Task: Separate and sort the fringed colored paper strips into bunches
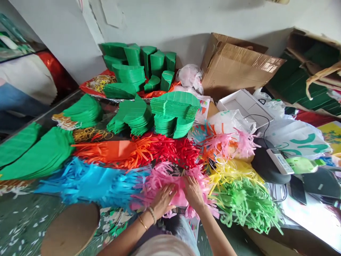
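A pile of pink fringed tissue paper (157,177) lies at the table's near edge. My left hand (162,202) rests on its left part, fingers stretched out and slightly apart. On the right part of the pile, my right hand (193,192) lies palm down with its fingers extended over the pink paper. Blue fringed paper (99,183) spreads to the left of my hands. Just behind the pink pile are red fringed pieces (173,149) and orange ones (117,151). Yellow (236,172) and light green fringed strips (246,202) are heaped to the right.
Stacks of green cut pieces (176,106) stand farther back, with more green stacks (50,153) at left. A cardboard box (237,67) leans by the wall. Plastic bags (295,137) and a black phone-like object (297,190) lie right. A round brown stool seat (70,229) is lower left.
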`<state>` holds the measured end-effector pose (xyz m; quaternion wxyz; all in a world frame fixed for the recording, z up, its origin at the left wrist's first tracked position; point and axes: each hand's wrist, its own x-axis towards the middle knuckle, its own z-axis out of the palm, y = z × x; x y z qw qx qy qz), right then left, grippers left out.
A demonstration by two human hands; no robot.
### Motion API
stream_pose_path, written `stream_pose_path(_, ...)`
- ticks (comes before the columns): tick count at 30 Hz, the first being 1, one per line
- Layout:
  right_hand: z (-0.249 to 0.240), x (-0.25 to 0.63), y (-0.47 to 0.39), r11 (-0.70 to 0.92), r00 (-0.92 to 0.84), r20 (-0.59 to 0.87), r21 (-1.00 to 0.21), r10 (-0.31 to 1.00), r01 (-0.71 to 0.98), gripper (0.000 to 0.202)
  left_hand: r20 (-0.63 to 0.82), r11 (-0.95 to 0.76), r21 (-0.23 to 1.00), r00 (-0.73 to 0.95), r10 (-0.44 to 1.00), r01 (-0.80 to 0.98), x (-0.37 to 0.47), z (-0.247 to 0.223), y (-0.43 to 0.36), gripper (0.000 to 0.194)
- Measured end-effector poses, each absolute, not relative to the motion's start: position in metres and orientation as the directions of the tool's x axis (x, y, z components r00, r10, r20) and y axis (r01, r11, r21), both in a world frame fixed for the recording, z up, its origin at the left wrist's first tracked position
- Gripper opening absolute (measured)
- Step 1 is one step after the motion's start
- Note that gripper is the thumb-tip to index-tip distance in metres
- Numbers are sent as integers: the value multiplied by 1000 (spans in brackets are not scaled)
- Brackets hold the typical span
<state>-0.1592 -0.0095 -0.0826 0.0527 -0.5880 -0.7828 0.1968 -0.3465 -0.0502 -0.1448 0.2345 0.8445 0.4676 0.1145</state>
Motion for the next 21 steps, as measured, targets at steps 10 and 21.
stream_pose_path(10, -69, -165, 21, 287, -378, -264, -326, 887, 901, 19, 90, -473, 584, 527, 845, 659, -351, -128, -45, 68)
stream_pose_path(21, 32, -139, -27, 382, -505, -299, -385, 810, 840, 33, -106, -349, 827, 732, 673, 441, -350, -36, 22, 25)
